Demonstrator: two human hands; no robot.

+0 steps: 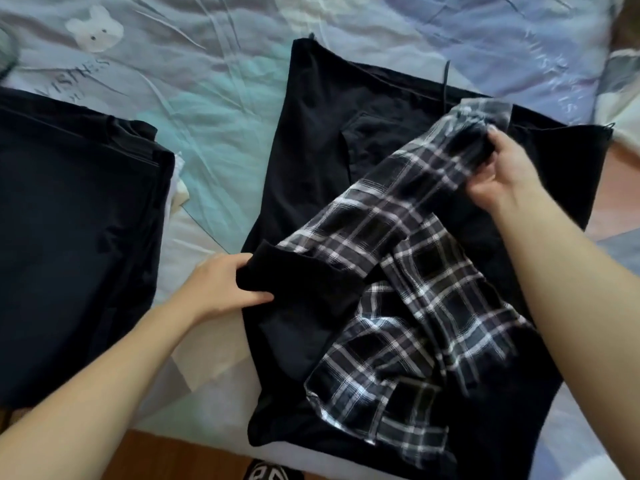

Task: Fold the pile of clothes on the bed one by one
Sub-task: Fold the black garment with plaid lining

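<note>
Clothes on the bed (221, 109) sit in two groups in the head view: a dark folded stack (76, 216) to the left, and to the right a black garment (322, 140) spread flat, with a plaid shirt (408, 271) lying rumpled across it. The left hand (221, 289) grips a black cuff (294, 282) at the near left of the plaid shirt, thumb on top and fingers curled under the cloth. The right hand (498, 174) pinches a bunched plaid end, apparently a sleeve or collar, at the far right; exactly which part cannot be determined. The step in hand appears to be straightening the plaid shirt for folding. To do it well, draw the two held ends apart until the fabric lies taut, lift it clear of the black garment so the lower layer is not dragged, then lay it flat with sleeves out before making the first fold. Risk: the twisted middle section may trap a crease if it is set down without a shake. A patterned item (273, 471) shows at the floor edge; its identity is unclear.
</note>
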